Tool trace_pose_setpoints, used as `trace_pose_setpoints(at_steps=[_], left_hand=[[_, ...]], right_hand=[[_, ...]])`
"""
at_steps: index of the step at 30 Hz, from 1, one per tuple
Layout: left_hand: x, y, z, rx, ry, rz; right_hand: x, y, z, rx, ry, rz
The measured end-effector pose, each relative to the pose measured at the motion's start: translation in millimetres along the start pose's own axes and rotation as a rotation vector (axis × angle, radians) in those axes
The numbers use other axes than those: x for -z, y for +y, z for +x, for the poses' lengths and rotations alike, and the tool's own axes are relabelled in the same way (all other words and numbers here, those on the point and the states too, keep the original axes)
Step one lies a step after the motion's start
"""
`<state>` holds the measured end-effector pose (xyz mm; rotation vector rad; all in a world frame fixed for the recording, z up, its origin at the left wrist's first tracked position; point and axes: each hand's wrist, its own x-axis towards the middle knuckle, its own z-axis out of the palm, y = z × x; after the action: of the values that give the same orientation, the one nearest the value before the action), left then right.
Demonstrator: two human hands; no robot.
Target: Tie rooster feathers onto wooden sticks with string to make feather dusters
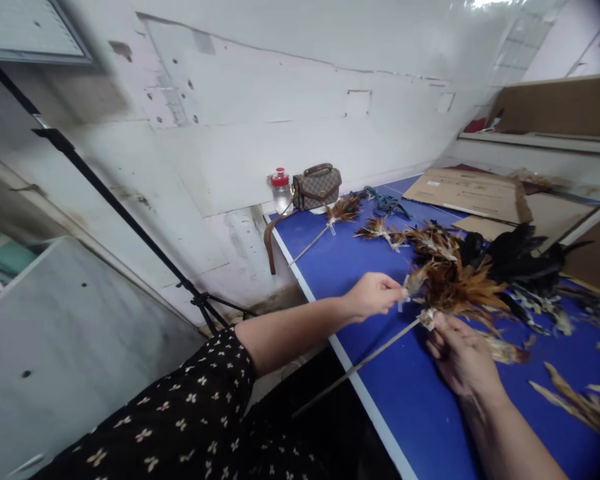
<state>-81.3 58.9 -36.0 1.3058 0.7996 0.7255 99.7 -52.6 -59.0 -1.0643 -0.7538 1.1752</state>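
Note:
My left hand (377,295) pinches a small brownish feather bunch (416,280), with a bit of clear tape hanging under the fingertips. Close beside it, my right hand (463,350) grips a feather duster by the whitish wrapped joint where its thin stick (380,350) meets the feathers. Orange-brown feathers (463,290) fan out above that joint, and the stick slants down past the table's edge. Behind my hands lie more brown feather bunches (433,240) and a pile of long black feathers (517,257). My right fingertips are partly hidden by the joint.
On the blue table (380,400), another feathered stick (313,245) lies near the far edge by a checked handbag (317,187) and a red-capped bottle (281,190). Flattened cardboard (470,193) rests at the back. Pale loose feathers (570,400) lie right; a black tripod (130,200) stands left.

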Motion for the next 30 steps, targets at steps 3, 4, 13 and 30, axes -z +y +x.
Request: trace_pose_setpoints(at_steps=[3,4,13,30], left_hand=[[-25.0,-10.0,-23.3,-0.028,0.009,-0.079],[-31.4,-12.9,-25.6,-0.051,0.020,-0.073],[-37.8,-23.6,-27.5,-0.318,0.107,0.401],[-53.8,-11.6,-53.2,-0.347,0.195,0.550]], right_hand=[[-0.5,0.0,-1.3,0.014,-0.005,-0.010],[-0.4,0.1,-1.6,0.015,-0.006,-0.008],[-0.8,3.7,0.9,-0.004,-0.023,0.007],[-3.7,7.7,2.2,-0.020,0.041,0.036]])
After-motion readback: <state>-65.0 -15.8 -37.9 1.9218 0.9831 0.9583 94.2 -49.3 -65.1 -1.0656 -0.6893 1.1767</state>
